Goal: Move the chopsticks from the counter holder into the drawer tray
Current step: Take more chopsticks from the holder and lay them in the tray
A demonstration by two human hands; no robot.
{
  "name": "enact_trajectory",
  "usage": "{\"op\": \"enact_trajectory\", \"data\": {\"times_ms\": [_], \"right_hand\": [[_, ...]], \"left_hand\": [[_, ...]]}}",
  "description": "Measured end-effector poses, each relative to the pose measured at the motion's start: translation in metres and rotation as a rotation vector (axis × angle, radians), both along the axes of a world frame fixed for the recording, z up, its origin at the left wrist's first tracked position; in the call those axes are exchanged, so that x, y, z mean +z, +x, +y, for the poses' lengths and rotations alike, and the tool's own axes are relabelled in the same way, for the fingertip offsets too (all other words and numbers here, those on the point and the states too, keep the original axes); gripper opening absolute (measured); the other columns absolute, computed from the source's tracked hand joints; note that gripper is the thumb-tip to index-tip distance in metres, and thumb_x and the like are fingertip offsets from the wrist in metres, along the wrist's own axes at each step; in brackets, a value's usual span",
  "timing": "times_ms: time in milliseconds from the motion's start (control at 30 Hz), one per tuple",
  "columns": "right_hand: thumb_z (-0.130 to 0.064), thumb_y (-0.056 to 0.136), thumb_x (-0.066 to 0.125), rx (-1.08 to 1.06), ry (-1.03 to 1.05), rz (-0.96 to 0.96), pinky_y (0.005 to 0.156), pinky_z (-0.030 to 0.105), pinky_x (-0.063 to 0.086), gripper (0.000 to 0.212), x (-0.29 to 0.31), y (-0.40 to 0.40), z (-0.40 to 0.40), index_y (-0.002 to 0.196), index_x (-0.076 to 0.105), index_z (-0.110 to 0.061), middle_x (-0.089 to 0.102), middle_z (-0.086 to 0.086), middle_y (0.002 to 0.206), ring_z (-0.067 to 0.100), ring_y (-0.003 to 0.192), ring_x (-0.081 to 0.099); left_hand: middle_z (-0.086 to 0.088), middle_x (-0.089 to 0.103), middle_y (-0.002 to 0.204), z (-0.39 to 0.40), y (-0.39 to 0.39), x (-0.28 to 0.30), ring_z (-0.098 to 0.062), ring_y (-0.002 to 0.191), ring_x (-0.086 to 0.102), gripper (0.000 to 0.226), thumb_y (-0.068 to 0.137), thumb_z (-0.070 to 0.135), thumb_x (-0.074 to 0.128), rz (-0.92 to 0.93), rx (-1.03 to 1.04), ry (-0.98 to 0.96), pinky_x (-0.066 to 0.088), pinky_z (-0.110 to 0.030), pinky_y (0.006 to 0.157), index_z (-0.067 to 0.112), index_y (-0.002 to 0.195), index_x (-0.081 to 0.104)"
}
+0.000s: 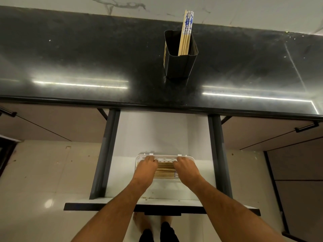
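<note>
Chopsticks in tray [165,170]: wooden sticks lying flat and side by side, running left to right in the tray, between my two hands.
Left hand [146,167]: palm down over the left ends of those sticks, fingers curled at the tray's far edge; whether they pinch a stick I cannot tell.
Right hand [186,167]: palm down over the right ends, fingers bent forward the same way; its hold I cannot tell either.
Tray [165,156]: clear white plastic, resting on the floor of the drawer, nearer its front.
Drawer [157,133]: pulled out toward me, white inside, dark rails on both sides.
Counter [87,58]: dark, glossy stone above the drawer.
Holder [176,65]: dark, upright on the counter.
Chopsticks in holder [185,35]: a bundle standing inside, leaning to its right wall, blue-and-white patterned tops sticking out.
</note>
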State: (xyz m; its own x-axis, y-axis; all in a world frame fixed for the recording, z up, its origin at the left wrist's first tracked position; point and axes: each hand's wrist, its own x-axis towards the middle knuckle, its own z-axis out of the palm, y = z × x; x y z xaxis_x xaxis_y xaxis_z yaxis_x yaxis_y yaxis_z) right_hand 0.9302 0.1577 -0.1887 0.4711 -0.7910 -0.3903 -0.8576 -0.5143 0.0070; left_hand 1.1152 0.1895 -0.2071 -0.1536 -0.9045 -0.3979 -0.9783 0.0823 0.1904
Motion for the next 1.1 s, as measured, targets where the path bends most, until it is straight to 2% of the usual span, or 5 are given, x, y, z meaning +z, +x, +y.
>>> {"op": "enact_trajectory", "data": {"times_ms": [433,733,800,967,1100], "right_hand": [[-0.016,0.096,0.065,0.045,0.001,0.014,0.089,0.039,0.058,0.026,-0.012,-0.002,-0.001,0.12,0.071,-0.01,0.067,0.013,0.121,0.029,0.107,0.067],[-0.018,0.097,0.064,0.045,-0.008,-0.021,0.101,0.039,0.053,0.031,-0.017,-0.006,0.001,0.126,0.068,-0.007,0.065,0.016,0.127,0.029,0.115,0.064],[-0.02,0.096,0.066,0.018,-0.012,-0.037,0.101,0.037,0.052,0.034,-0.015,-0.007,0.002,0.128,0.067,-0.008,0.066,0.014,0.127,0.027,0.114,0.065],[-0.014,0.095,0.068,-0.039,0.006,-0.08,0.098,0.033,0.055,0.03,-0.015,-0.009,0.001,0.125,0.07,-0.009,0.07,0.011,0.12,0.024,0.106,0.069],[-0.015,0.093,0.068,-0.049,-0.037,-0.162,0.09,0.031,0.058,0.023,-0.015,-0.012,0.001,0.115,0.074,-0.015,0.073,0.006,0.11,0.021,0.095,0.071]], "left_hand": [[-0.006,0.05,0.146,0.004,-0.002,-0.003,-0.021,0.133,0.048,0.052,0.095,0.024,0.069,0.056,0.101,-0.058,0.046,-0.032,0.11,0.016,0.143,0.051],[-0.004,0.067,0.126,0.003,0.0,0.003,-0.018,0.112,0.064,0.031,0.101,0.025,0.058,0.143,0.196,-0.08,0.056,-0.028,0.097,0.018,0.129,0.065],[-0.003,0.068,0.123,0.004,0.002,0.005,-0.018,0.109,0.065,0.028,0.1,0.025,0.059,0.149,0.187,-0.075,0.058,-0.028,0.093,0.019,0.126,0.067],[-0.013,0.063,0.116,0.011,0.008,0.002,-0.03,0.106,0.059,0.025,0.094,-0.005,0.052,0.153,0.206,-0.053,0.051,-0.038,0.089,0.008,0.112,0.063],[-0.005,0.063,0.128,0.011,0.008,0.006,-0.021,0.111,0.062,0.03,0.096,0.013,0.063,0.214,0.248,-0.063,0.055,-0.031,0.095,0.016,0.126,0.062]]}}
